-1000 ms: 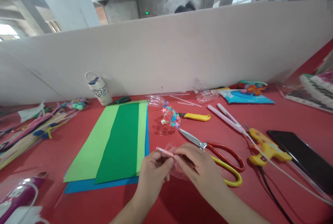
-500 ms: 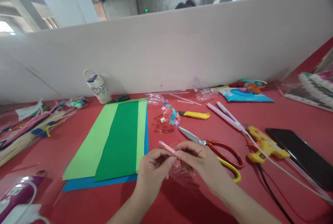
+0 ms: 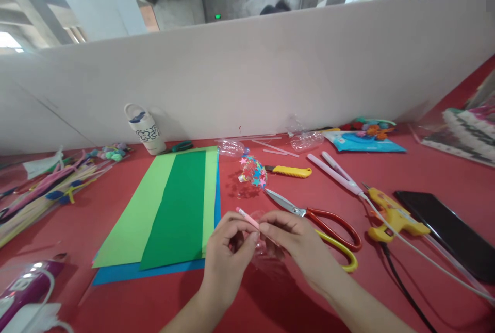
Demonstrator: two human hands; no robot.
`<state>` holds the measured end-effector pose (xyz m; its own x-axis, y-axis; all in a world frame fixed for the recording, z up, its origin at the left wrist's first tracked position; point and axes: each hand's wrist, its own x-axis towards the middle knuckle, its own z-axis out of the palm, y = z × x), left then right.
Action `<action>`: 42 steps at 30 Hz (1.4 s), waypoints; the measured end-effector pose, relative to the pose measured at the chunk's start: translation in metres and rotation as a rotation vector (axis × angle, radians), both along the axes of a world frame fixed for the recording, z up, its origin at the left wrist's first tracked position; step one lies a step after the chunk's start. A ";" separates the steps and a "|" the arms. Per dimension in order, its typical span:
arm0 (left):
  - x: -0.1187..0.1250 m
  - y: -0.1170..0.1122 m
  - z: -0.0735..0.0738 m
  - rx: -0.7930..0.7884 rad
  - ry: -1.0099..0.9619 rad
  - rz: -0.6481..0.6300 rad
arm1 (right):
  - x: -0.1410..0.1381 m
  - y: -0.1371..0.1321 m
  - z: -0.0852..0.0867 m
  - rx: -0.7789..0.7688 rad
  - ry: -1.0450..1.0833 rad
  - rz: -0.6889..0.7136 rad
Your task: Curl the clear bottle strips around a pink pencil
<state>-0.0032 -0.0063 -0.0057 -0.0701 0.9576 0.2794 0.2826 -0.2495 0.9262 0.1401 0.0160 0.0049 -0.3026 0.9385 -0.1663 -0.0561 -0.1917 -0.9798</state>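
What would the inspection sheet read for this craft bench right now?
surface: red table, crowded.
job's things: pink stick above a clear plastic piece.
clutter: paper sheets, scissors, utility knife, glue gun, phone, pipe cleaners.
hands: left hand and right hand both pinch the pink stick.
cables: white cable and black cable run by the glue gun.
surroundings: white partition; a person's head beyond it.
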 end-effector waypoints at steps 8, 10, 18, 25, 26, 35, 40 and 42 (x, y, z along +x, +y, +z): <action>0.001 0.002 -0.004 -0.083 -0.086 0.014 | -0.006 -0.004 -0.001 0.067 -0.092 -0.037; 0.001 0.003 -0.005 -0.133 -0.147 -0.006 | -0.006 -0.005 -0.001 0.060 -0.076 -0.045; -0.002 0.004 -0.004 -0.144 -0.144 -0.053 | -0.004 -0.003 -0.002 -0.076 0.109 -0.026; -0.003 0.004 0.000 -0.106 -0.020 -0.029 | -0.001 0.000 -0.004 -0.129 0.192 0.010; -0.003 0.003 0.001 -0.095 0.004 -0.022 | -0.001 0.000 -0.004 -0.131 0.194 0.013; -0.003 0.003 0.004 -0.046 0.079 -0.009 | 0.001 0.002 -0.003 -0.166 0.194 0.053; -0.006 0.005 0.002 -0.076 0.050 -0.020 | 0.003 0.003 -0.004 -0.193 0.223 0.077; -0.007 0.007 0.001 -0.067 0.047 -0.033 | 0.003 0.004 -0.003 -0.199 0.240 0.082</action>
<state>-0.0100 0.0004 -0.0043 -0.0267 0.9758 0.2169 0.3186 -0.1973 0.9271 0.1431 0.0197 0.0015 -0.4290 0.8656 -0.2583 -0.2578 -0.3914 -0.8834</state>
